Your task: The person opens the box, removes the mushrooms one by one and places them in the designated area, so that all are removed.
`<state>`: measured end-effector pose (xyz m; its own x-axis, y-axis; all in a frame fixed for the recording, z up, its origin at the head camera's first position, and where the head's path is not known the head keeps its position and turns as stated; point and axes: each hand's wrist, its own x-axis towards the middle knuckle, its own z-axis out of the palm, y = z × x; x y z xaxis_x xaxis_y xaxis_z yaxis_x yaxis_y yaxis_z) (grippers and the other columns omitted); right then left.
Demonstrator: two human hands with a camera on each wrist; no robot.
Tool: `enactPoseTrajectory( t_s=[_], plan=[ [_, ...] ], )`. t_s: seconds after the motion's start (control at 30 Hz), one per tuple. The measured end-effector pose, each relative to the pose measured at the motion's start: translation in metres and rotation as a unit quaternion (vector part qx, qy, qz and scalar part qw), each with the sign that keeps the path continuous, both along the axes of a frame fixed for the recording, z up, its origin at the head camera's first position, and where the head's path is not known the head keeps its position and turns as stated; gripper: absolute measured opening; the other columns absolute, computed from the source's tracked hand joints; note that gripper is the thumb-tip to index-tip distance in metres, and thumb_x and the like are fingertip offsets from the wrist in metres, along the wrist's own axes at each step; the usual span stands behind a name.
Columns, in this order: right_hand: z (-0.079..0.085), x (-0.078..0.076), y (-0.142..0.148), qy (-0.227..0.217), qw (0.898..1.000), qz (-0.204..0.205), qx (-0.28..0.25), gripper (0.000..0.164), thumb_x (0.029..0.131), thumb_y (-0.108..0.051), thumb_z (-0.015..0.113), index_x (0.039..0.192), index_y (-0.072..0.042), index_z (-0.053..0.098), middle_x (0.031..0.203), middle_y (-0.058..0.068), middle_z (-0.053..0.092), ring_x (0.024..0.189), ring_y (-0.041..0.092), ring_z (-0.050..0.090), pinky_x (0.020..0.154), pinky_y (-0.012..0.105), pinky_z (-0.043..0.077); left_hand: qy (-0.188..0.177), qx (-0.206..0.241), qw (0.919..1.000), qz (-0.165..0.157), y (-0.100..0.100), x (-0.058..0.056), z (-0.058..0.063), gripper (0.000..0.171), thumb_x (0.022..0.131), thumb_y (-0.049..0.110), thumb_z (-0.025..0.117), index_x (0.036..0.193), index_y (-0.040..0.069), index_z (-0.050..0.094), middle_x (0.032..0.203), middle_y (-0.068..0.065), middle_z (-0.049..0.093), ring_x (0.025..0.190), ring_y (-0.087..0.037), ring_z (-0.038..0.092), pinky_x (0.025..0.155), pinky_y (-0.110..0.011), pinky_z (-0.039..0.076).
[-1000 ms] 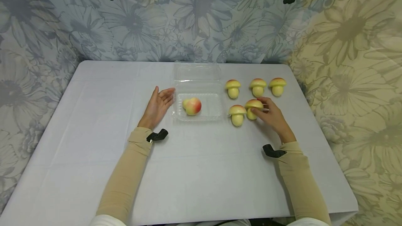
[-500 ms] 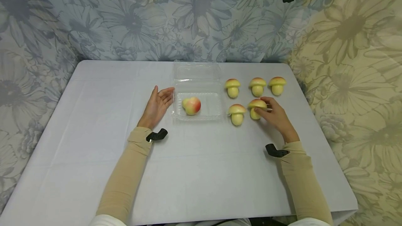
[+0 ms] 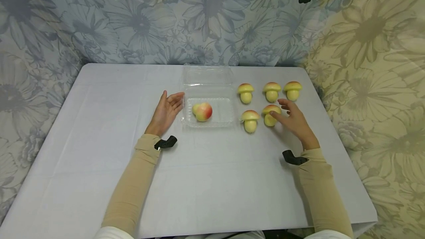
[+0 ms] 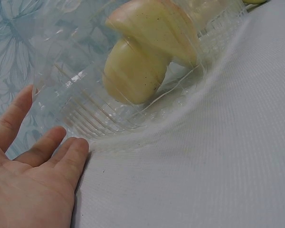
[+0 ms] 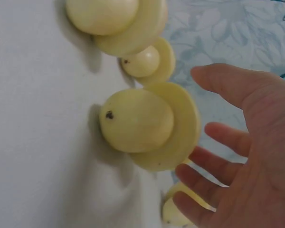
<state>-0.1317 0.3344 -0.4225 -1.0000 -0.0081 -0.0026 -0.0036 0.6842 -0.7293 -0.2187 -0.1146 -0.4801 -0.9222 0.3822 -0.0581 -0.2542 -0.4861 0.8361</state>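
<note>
My left hand [image 3: 166,113] has its fingers extended, the tips at the left edge of a clear plastic clamshell container [image 3: 222,119] with its lid laid back. Inside the container lies one toy mushroom [image 3: 202,112], its red and yellow cap to the right; the left wrist view shows its pale stem [image 4: 133,71] through the plastic. My right hand [image 3: 295,123] is spread beside another yellow mushroom [image 3: 269,120], thumb at its right side. In the right wrist view a gap shows between the thumb and this mushroom [image 5: 137,121]; whether a lower fingertip touches its cap, I cannot tell.
One mushroom [image 3: 250,124] lies just left of the one by my right hand. Behind them is a row of mushrooms: left [image 3: 245,95], middle [image 3: 272,93] and right [image 3: 293,92]. A white cloth covers the table [image 3: 212,180], whose back edge meets a flowered wall.
The mushroom at my right hand has shifted slightly right. The right hand has let go of it, its fingers spreading and drawing back to the right. My left hand stays put.
</note>
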Motion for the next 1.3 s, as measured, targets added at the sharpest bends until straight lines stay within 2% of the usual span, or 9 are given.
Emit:
enactPoseTrajectory(
  t_s=[0.2, 0.6, 1.0, 1.3],
  plan=[
    [0.013, -0.005, -0.003, 0.019, 1.0, -0.014, -0.008, 0.07, 0.099, -0.033, 0.065, 0.152, 0.002, 0.035, 0.156, 0.026, 0.039, 0.141, 0.047, 0.039, 0.116, 0.064, 0.033, -0.004, 0.001, 1.0, 0.003, 0.0, -0.001, 0.001, 0.071, 0.109, 0.055, 0.019, 0.148, -0.002, 0.04, 0.164, -0.017, 0.024, 0.157, -0.026, 0.021, 0.132, -0.038, 0.019],
    [0.043, -0.016, -0.021, 0.044, 0.997, -0.03, -0.058, 0.068, 0.098, -0.04, 0.066, 0.151, -0.006, 0.039, 0.155, 0.016, 0.041, 0.141, 0.033, 0.041, 0.117, 0.051, 0.036, -0.002, 0.0, 1.0, 0.004, 0.0, 0.0, 0.0, 0.072, 0.109, 0.056, 0.022, 0.148, -0.001, 0.041, 0.164, -0.017, 0.023, 0.157, -0.026, 0.02, 0.132, -0.039, 0.018],
    [0.062, -0.024, -0.041, 0.079, 0.992, 0.001, -0.103, 0.062, 0.099, -0.03, 0.066, 0.152, -0.01, 0.04, 0.155, 0.012, 0.042, 0.141, 0.032, 0.041, 0.118, 0.051, 0.035, -0.004, 0.011, 0.9999, 0.004, 0.001, -0.001, 0.0, 0.07, 0.109, 0.056, 0.022, 0.145, 0.0, 0.043, 0.161, -0.017, 0.028, 0.155, -0.028, 0.021, 0.132, -0.038, 0.019],
    [0.07, -0.03, -0.055, 0.093, 0.989, 0.01, -0.115, 0.062, 0.098, -0.03, 0.068, 0.15, -0.01, 0.042, 0.154, 0.011, 0.044, 0.14, 0.027, 0.044, 0.117, 0.049, 0.037, -0.003, 0.011, 0.9999, 0.002, 0.0, -0.001, -0.001, 0.071, 0.109, 0.055, 0.021, 0.146, -0.002, 0.041, 0.164, -0.018, 0.024, 0.156, -0.027, 0.021, 0.132, -0.038, 0.018]
  ],
)
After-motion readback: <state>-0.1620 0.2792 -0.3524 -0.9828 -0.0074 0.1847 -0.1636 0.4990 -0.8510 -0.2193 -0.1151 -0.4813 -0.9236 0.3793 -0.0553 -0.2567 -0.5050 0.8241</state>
